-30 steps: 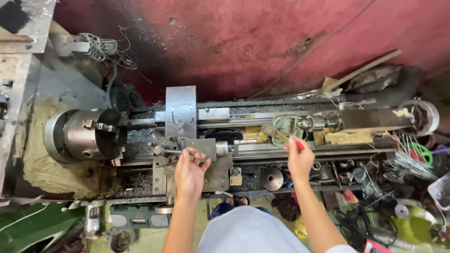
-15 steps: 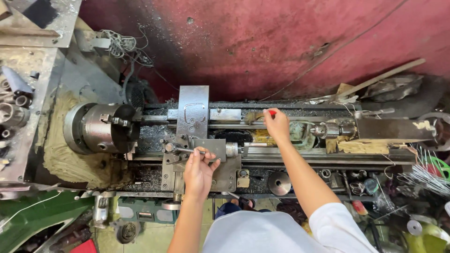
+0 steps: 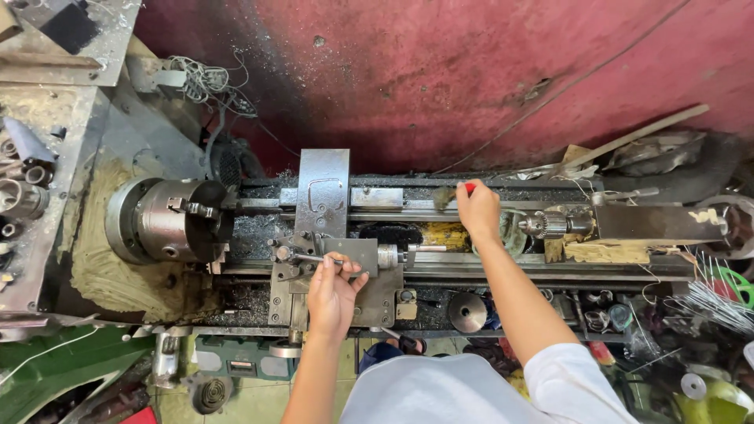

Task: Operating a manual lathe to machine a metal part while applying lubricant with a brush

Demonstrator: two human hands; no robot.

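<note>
I look down on a metal lathe. My left hand (image 3: 333, 290) rests on the tool post lever (image 3: 308, 257) on the carriage (image 3: 322, 192), fingers curled over it. My right hand (image 3: 477, 209) reaches to the far side of the bed and grips a red-handled brush (image 3: 452, 193), whose bristles touch the rear way. The chuck (image 3: 169, 220) sits at the left, with no workpiece that I can see. A drill chuck (image 3: 543, 225) in the tailstock (image 3: 658, 222) lies just right of my right hand.
Dark metal chips cover the bed and tray. A red wall (image 3: 440, 78) stands behind the lathe. A wooden stick (image 3: 632, 137) leans at the back right. Wires and a green object (image 3: 726, 286) crowd the right end; metal parts (image 3: 20, 192) lie on the left shelf.
My right hand has moved from the near side by the tailstock to the rear way, carrying the brush leftward. My left hand has stayed on the tool post lever.
</note>
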